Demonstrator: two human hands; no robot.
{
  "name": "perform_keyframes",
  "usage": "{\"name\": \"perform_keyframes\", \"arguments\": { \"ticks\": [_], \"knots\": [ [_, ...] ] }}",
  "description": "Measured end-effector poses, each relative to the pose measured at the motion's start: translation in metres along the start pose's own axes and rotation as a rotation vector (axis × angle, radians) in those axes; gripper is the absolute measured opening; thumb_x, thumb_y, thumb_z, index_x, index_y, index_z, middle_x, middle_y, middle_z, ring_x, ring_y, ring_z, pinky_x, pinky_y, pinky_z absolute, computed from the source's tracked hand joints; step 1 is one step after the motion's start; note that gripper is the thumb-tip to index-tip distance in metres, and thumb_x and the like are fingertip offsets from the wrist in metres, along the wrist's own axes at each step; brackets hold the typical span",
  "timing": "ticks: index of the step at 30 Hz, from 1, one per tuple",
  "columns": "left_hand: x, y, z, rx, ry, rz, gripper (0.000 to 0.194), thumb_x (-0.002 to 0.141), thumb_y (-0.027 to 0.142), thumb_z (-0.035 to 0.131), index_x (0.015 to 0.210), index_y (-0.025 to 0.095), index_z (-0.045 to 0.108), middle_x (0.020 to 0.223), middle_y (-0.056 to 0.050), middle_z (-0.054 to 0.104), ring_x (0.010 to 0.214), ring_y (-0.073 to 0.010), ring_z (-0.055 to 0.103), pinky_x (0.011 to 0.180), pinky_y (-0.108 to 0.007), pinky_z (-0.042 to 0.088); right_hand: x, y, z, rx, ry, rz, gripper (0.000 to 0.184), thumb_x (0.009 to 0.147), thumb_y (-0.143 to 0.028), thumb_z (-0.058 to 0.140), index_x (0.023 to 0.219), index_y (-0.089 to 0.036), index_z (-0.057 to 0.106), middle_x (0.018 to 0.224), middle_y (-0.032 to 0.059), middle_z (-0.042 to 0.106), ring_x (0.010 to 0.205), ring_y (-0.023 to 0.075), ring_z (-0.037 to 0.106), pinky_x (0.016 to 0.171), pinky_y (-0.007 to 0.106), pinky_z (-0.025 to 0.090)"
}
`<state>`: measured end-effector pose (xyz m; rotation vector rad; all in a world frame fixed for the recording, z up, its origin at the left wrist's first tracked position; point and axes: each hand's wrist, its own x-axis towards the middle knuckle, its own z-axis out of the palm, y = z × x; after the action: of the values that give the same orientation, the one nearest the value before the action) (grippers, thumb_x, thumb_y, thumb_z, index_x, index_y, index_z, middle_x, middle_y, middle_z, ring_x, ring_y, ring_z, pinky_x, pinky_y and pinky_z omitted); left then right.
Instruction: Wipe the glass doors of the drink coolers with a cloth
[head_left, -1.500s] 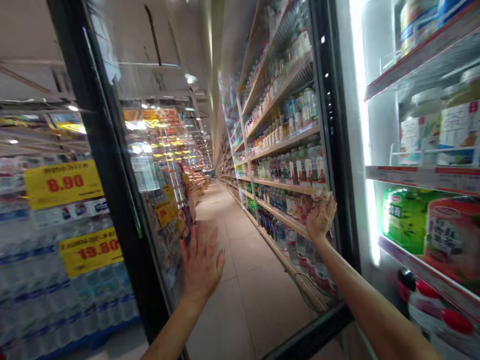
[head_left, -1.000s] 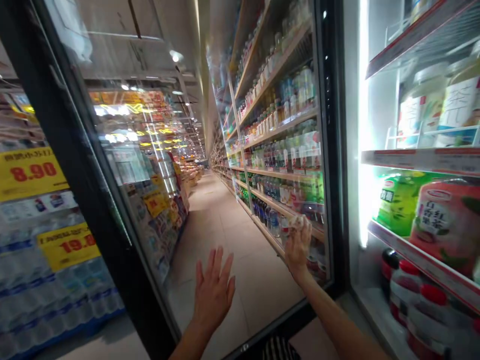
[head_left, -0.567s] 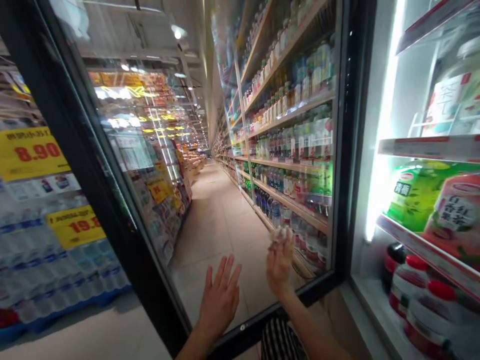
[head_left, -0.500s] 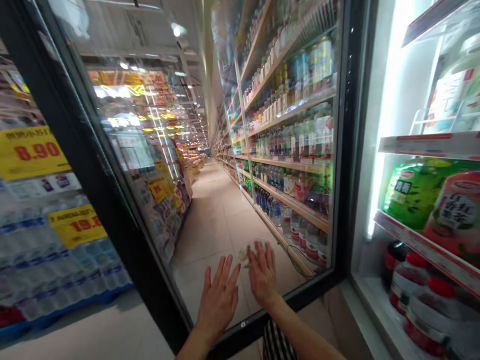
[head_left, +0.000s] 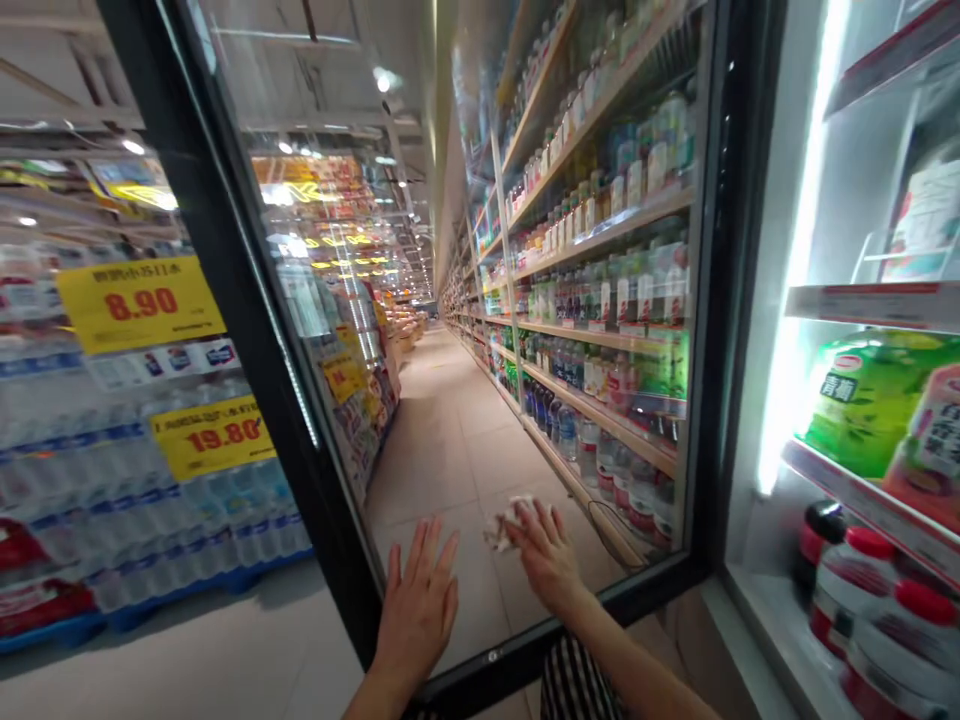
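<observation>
An open glass fridge door (head_left: 480,300) with a black frame stands in front of me. My left hand (head_left: 416,605) lies flat on the lower glass, fingers spread. Just to its right, my right hand (head_left: 544,555) presses a crumpled white cloth (head_left: 501,528) against the glass low down. The cloth sticks out from under the fingers on the left side.
The lit fridge interior (head_left: 795,330) on the right holds green and red drink packs (head_left: 870,400) and red-capped bottles (head_left: 862,590). Through the glass a long aisle runs between drink shelves (head_left: 600,340). Stacked water packs with yellow price signs (head_left: 139,300) stand left.
My right hand with the cloth has slid down and leftward across the glass, from the right edge at mid height to low beside my left hand. My left hand stayed flat on the glass.
</observation>
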<state>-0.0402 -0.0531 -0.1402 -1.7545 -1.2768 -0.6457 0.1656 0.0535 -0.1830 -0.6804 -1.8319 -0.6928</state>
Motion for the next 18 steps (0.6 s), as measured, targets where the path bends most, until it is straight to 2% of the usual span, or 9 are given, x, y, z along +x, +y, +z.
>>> {"name": "perform_keyframes", "arguments": {
  "ticks": [2, 5, 7, 9, 12, 13, 14, 16, 18],
  "knots": [
    [-0.004, -0.004, -0.001, 0.035, -0.012, 0.033, 0.048, 0.08, 0.019, 0.049, 0.127, 0.017, 0.044, 0.136, -0.012, 0.042, 0.134, -0.0226, 0.023, 0.111, -0.044, 0.015, 0.016, 0.019, -0.004, -0.031, 0.052, 0.089, 0.06, 0.081, -0.01, 0.043, 0.136, -0.03, 0.031, 0.147, 0.0002, 0.025, 0.136, 0.0244, 0.02, 0.11, 0.048, 0.022],
    [-0.006, -0.006, -0.002, 0.097, -0.028, 0.055, 0.054, 0.077, 0.014, 0.05, 0.13, 0.018, 0.04, 0.138, -0.012, 0.039, 0.134, -0.0239, 0.022, 0.11, -0.045, 0.016, 0.052, 0.05, -0.012, -0.082, 0.266, 0.417, 0.061, 0.083, -0.013, 0.04, 0.14, -0.025, 0.022, 0.15, 0.0057, 0.015, 0.137, 0.0282, 0.014, 0.107, 0.055, 0.023],
    [-0.005, -0.003, -0.002, 0.115, -0.025, 0.034, 0.056, 0.076, 0.013, 0.05, 0.131, 0.018, 0.039, 0.139, -0.013, 0.037, 0.134, -0.0252, 0.022, 0.109, -0.046, 0.019, 0.066, 0.051, -0.013, -0.078, 0.318, 0.488, 0.061, 0.084, -0.014, 0.038, 0.141, -0.021, 0.02, 0.15, 0.0083, 0.013, 0.137, 0.03, 0.011, 0.106, 0.057, 0.024],
    [-0.005, -0.001, -0.001, 0.112, -0.024, 0.009, 0.056, 0.076, 0.013, 0.05, 0.131, 0.018, 0.039, 0.14, -0.014, 0.036, 0.134, -0.0257, 0.022, 0.108, -0.047, 0.022, 0.061, 0.036, -0.011, -0.048, 0.212, 0.321, 0.059, 0.082, -0.012, 0.039, 0.139, -0.021, 0.025, 0.149, 0.007, 0.019, 0.137, 0.0287, 0.012, 0.106, 0.054, 0.025],
    [-0.007, -0.002, -0.002, 0.103, -0.039, 0.02, 0.055, 0.075, 0.01, 0.05, 0.129, 0.019, 0.042, 0.139, -0.013, 0.037, 0.134, -0.0252, 0.023, 0.108, -0.046, 0.024, 0.037, 0.021, -0.009, 0.009, 0.006, -0.188, 0.053, 0.081, -0.009, 0.041, 0.13, -0.03, 0.041, 0.143, -0.0017, 0.034, 0.135, 0.0194, 0.022, 0.109, 0.042, 0.028],
    [-0.009, -0.003, -0.003, 0.097, -0.043, 0.03, 0.055, 0.075, 0.009, 0.05, 0.128, 0.019, 0.042, 0.139, -0.012, 0.038, 0.134, -0.0251, 0.023, 0.108, -0.045, 0.024, 0.033, 0.023, -0.01, 0.018, -0.034, -0.292, 0.051, 0.081, -0.009, 0.041, 0.127, -0.033, 0.045, 0.141, -0.0042, 0.038, 0.134, 0.0168, 0.025, 0.109, 0.04, 0.028],
    [-0.01, -0.004, -0.005, 0.086, -0.042, 0.035, 0.054, 0.075, 0.008, 0.049, 0.128, 0.018, 0.042, 0.139, -0.012, 0.038, 0.134, -0.0251, 0.023, 0.108, -0.045, 0.024, 0.034, 0.029, -0.012, 0.017, -0.046, -0.309, 0.05, 0.082, -0.009, 0.042, 0.125, -0.034, 0.046, 0.14, -0.0052, 0.04, 0.134, 0.0159, 0.026, 0.109, 0.04, 0.027],
    [-0.006, -0.002, -0.01, 0.042, -0.023, 0.044, 0.055, 0.076, 0.007, 0.048, 0.129, 0.017, 0.041, 0.138, -0.013, 0.04, 0.133, -0.0253, 0.024, 0.108, -0.046, 0.025, 0.054, 0.045, -0.017, -0.007, 0.04, -0.092, 0.052, 0.081, -0.01, 0.043, 0.128, -0.033, 0.043, 0.143, -0.0021, 0.035, 0.135, 0.0196, 0.023, 0.109, 0.046, 0.025],
    [0.01, 0.005, -0.017, -0.04, 0.026, 0.042, 0.057, 0.076, 0.006, 0.046, 0.131, 0.017, 0.036, 0.137, -0.013, 0.04, 0.133, -0.0246, 0.026, 0.107, -0.047, 0.027, 0.09, 0.053, -0.02, -0.023, 0.272, 0.235, 0.056, 0.082, -0.012, 0.042, 0.135, -0.028, 0.033, 0.148, 0.0047, 0.021, 0.137, 0.0261, 0.016, 0.107, 0.052, 0.025]
  ]
}}
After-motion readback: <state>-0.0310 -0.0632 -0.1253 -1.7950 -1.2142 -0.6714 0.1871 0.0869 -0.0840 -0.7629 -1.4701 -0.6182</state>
